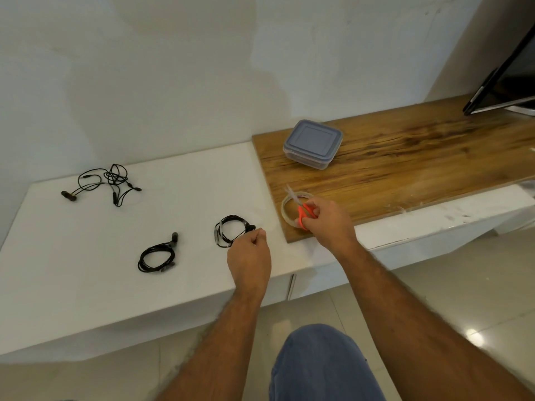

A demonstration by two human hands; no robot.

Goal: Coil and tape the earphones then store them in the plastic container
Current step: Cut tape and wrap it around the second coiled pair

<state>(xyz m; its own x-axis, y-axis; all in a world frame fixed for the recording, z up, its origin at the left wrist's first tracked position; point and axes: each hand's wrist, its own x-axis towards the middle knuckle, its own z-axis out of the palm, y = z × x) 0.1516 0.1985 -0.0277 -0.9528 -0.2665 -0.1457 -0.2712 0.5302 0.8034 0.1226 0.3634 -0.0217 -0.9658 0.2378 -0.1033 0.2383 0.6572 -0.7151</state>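
Note:
Three black earphones lie on the white counter [86, 285]. One coiled earphone [231, 231] sits mid-counter, and my left hand [249, 260] pinches its near right edge. A second coiled earphone [157, 256] lies to its left. A tangled earphone [108, 182] rests at the far left. My right hand [327, 219] grips orange-handled scissors [301, 211] over a clear tape roll [289, 208] on the wooden board [405, 169]. The lidded plastic container [312, 143] stands on the board's far left part, closed.
A dark screen [509, 73] leans at the far right of the board. The counter's front edge drops to a tiled floor [434, 299]. My knee in blue jeans [321, 366] is below. A white wall backs the counter.

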